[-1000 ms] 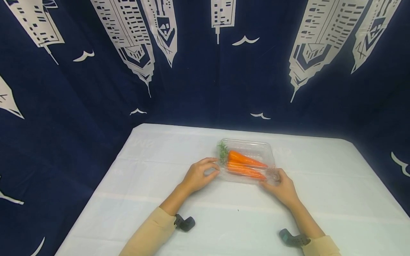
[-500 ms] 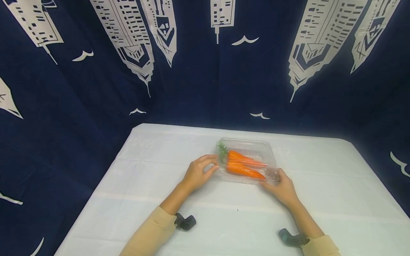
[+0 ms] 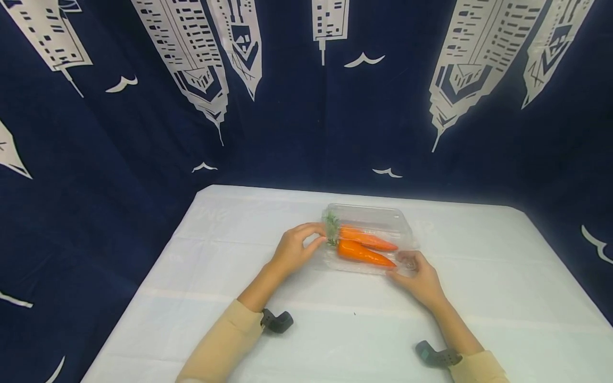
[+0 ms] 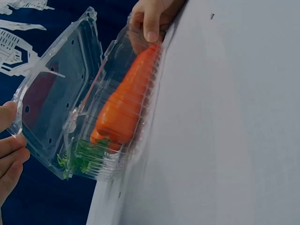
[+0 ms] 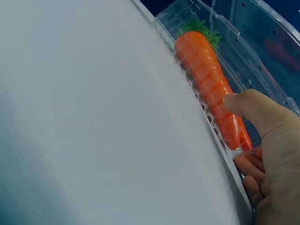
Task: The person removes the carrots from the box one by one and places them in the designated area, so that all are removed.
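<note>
A clear plastic clamshell box lies on the white table, its hinged lid tilted partway up. Inside are two orange carrots, a front carrot and a rear carrot partly seen through the lid. Green leafy tops sit at the left end. My left hand pinches the lid's free edge at the left corner, thumb and fingers on either side. At the right end my right hand grips the base's corner, thumb over the wall and fingers outside, close by the carrot tips.
White cloth covers the table, with a tiny dark speck on it. Behind the far edge hangs a dark blue curtain with a white building print. Both wrists carry a dark camera mount.
My left hand has moved up and away, and the lid has swung open with it, uncovering the front carrot. The right hand keeps its grip on the base.
</note>
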Tool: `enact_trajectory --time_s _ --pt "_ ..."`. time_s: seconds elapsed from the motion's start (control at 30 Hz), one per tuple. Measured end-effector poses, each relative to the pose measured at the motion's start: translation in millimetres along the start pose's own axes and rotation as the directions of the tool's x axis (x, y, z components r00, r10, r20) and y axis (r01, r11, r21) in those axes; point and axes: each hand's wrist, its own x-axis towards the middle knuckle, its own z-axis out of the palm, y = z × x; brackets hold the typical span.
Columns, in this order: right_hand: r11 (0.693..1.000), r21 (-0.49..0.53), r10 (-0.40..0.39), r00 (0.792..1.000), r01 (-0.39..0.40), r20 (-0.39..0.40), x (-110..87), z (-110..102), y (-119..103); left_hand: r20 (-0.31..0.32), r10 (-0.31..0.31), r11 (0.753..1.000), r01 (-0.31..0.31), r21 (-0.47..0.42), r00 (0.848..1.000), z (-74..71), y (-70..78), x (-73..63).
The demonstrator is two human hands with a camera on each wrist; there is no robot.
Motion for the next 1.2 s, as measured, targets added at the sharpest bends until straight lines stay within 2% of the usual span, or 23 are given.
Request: enact_trajectory --time_s 0.13,0.27,0.43,0.73,1.2 --pt "1.0 -0.009 0.02 1.0 -0.02 0.011 0.4 -1.8 -0.7 -0.019 0.007 1.0 -0.006 0.02 1.0 -0.9 -0.4 7.7" --pt "0.999 -0.009 0.034 0.999 -0.034 0.02 -0.5 -2.6 -2.5 -0.065 0.01 0.999 -0.008 0.044 0.998 -0.3 -0.8 16.6" --pt "0.999 -0.004 0.034 0.999 -0.034 0.021 -1.3 -1.6 -2.8 -0.129 0.021 0.997 -0.012 0.071 0.991 1.1 -3.2 29.0" --pt "0.999 0.001 0.032 0.999 -0.032 0.012 -1.0 -1.3 -3.3 -0.188 0.039 0.994 -0.019 0.104 0.981 3.6 -8.9 49.7" --pt "1.0 0.0 0.03 1.0 -0.03 0.006 -0.3 -0.2 0.7 -0.202 0.041 0.993 -0.018 0.114 0.978 2.6 -11.0 68.7"
